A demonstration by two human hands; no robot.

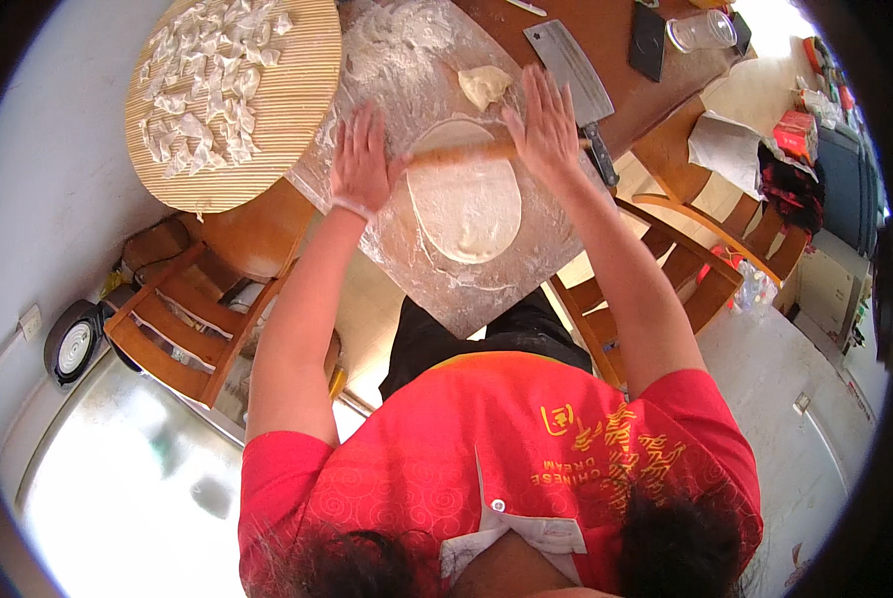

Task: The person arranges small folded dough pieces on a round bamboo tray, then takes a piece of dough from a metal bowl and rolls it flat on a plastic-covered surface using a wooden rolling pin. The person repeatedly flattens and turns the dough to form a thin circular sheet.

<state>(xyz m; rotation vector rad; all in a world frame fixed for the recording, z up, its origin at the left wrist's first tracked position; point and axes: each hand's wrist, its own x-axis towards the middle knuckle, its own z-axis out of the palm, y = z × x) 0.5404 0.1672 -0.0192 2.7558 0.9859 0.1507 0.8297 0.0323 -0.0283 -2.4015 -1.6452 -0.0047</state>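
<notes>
A flattened oval sheet of dough point(467, 205) lies on a floured board point(386, 243). Across its upper part runs a wooden rolling pin point(461, 155), slightly blurred. My left hand point(362, 157) rests flat on the pin's left end, fingers extended. At the other end, my right hand point(546, 123) also lies flat with its fingers extended. Neither hand is wrapped around the pin. A small lump of dough point(484, 86) sits beyond the sheet, near my right fingers. Loose flour point(398, 45) is spread over the board's far part.
A round slatted tray point(289, 112) holding many small dough pieces point(218, 75) is at the upper left. Right of the board lie a cleaver point(572, 71) and a clear jar point(700, 31). Wooden chairs point(184, 329) stand at both sides of the board.
</notes>
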